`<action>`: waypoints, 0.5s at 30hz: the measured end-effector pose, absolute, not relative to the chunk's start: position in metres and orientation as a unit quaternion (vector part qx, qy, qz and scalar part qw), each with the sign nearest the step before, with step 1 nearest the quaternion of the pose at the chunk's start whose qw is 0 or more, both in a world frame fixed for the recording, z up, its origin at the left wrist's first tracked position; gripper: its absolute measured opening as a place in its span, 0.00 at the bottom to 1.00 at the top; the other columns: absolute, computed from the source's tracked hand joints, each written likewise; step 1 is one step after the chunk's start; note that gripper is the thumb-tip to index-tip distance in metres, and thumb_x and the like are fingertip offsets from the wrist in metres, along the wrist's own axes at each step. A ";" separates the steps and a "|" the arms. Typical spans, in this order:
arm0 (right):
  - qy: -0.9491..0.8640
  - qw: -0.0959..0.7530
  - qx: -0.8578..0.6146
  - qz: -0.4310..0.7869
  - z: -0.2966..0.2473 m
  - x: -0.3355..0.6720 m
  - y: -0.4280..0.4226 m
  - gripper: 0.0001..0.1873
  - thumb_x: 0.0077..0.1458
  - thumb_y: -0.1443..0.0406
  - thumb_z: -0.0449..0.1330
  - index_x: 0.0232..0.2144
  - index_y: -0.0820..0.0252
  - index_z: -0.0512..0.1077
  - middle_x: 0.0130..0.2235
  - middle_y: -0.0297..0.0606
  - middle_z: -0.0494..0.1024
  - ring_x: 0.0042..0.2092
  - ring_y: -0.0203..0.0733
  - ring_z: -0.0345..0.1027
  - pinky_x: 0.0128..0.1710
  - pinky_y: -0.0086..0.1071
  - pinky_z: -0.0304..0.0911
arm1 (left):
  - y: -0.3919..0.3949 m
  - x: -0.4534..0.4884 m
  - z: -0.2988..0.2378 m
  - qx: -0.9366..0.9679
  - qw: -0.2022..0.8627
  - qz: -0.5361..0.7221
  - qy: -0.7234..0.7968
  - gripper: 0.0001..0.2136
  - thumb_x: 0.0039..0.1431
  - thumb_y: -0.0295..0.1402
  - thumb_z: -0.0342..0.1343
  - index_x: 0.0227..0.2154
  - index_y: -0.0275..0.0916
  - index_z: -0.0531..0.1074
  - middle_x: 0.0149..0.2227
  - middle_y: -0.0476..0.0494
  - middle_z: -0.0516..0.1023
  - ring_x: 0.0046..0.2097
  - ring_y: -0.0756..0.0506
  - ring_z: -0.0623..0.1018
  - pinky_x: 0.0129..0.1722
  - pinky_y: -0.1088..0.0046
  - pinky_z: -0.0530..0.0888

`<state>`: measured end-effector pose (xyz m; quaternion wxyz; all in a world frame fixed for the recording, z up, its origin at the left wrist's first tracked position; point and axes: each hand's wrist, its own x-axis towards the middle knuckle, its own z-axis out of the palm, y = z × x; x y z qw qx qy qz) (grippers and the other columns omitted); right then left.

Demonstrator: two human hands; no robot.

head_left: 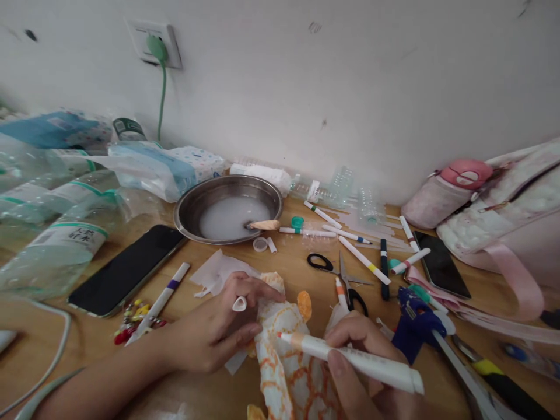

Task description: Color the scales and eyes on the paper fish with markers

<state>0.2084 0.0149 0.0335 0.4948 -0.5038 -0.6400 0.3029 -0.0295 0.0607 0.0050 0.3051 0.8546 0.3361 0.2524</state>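
Observation:
My right hand (365, 361) is closed around a white marker (363, 363), its orange tip at the surface of a white papery figure (280, 350). Orange outlines like giraffe patches cover the figure, and small orange lumps stick out from it. From the other side my left hand (227, 321) grips the figure between thumb and index finger. A white marker cap (239, 303) pokes out between the left hand's fingers. Beyond the right hand lie scissors (343, 274) with black handles and an orange-banded marker (341, 293). The figure's lower end runs out of view.
A metal basin (184, 224) of cloudy liquid holds a brush (265, 225). Plastic bottles (65, 251) and a phone (126, 268) lie left. Several markers (365, 259) are scattered right, near a blue glue gun (415, 321), a second phone (441, 262) and a pink bag (516, 216).

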 end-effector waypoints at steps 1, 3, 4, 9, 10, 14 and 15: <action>-0.644 0.491 -0.503 0.301 0.034 0.208 0.016 0.08 0.58 0.62 0.56 0.27 0.53 0.69 0.24 0.30 0.68 0.27 0.35 0.62 0.27 0.30 0.55 | 0.061 -0.029 0.005 0.855 0.304 0.254 0.335 0.19 0.65 0.28 0.47 0.56 0.49 0.52 0.51 0.41 0.70 0.55 0.38 0.70 0.53 0.53 0.71; -0.647 0.492 -0.503 0.294 0.037 0.206 0.017 0.08 0.58 0.62 0.56 0.26 0.54 0.68 0.24 0.29 0.67 0.26 0.35 0.61 0.27 0.30 0.55 | 0.062 -0.028 0.006 0.855 0.303 0.257 0.335 0.19 0.65 0.28 0.47 0.56 0.49 0.52 0.51 0.40 0.70 0.55 0.38 0.71 0.51 0.55 0.72; -0.644 0.495 -0.506 0.290 0.039 0.205 0.018 0.08 0.58 0.62 0.56 0.26 0.54 0.68 0.23 0.29 0.66 0.26 0.35 0.61 0.27 0.30 0.56 | 0.062 -0.028 0.006 0.855 0.300 0.259 0.335 0.19 0.65 0.29 0.47 0.56 0.49 0.52 0.50 0.40 0.71 0.55 0.38 0.72 0.51 0.56 0.73; -0.640 0.484 -0.524 0.287 0.040 0.197 0.020 0.10 0.59 0.60 0.56 0.26 0.53 0.68 0.24 0.28 0.65 0.25 0.35 0.58 0.30 0.31 0.59 | 0.062 -0.027 0.005 0.854 0.298 0.268 0.331 0.18 0.64 0.28 0.49 0.54 0.48 0.55 0.50 0.41 0.73 0.54 0.39 0.72 0.50 0.58 0.73; -0.645 0.479 -0.525 0.280 0.039 0.197 0.020 0.10 0.59 0.60 0.55 0.26 0.53 0.68 0.24 0.28 0.65 0.25 0.35 0.58 0.30 0.32 0.58 | 0.062 -0.027 0.005 0.854 0.299 0.272 0.327 0.18 0.64 0.28 0.49 0.54 0.48 0.55 0.50 0.42 0.73 0.54 0.39 0.72 0.50 0.58 0.73; -0.662 0.476 -0.518 0.258 0.038 0.200 0.023 0.10 0.58 0.60 0.55 0.25 0.53 0.67 0.23 0.28 0.65 0.26 0.36 0.58 0.29 0.33 0.55 | 0.061 -0.028 0.003 0.853 0.306 0.269 0.326 0.19 0.64 0.28 0.48 0.55 0.49 0.54 0.51 0.42 0.72 0.55 0.40 0.71 0.53 0.57 0.72; -0.661 0.476 -0.519 0.260 0.038 0.202 0.023 0.10 0.58 0.61 0.55 0.25 0.53 0.67 0.23 0.28 0.65 0.26 0.36 0.58 0.29 0.32 0.54 | 0.060 -0.029 0.002 0.853 0.308 0.266 0.327 0.19 0.64 0.28 0.48 0.56 0.48 0.55 0.52 0.42 0.71 0.55 0.40 0.71 0.54 0.56 0.71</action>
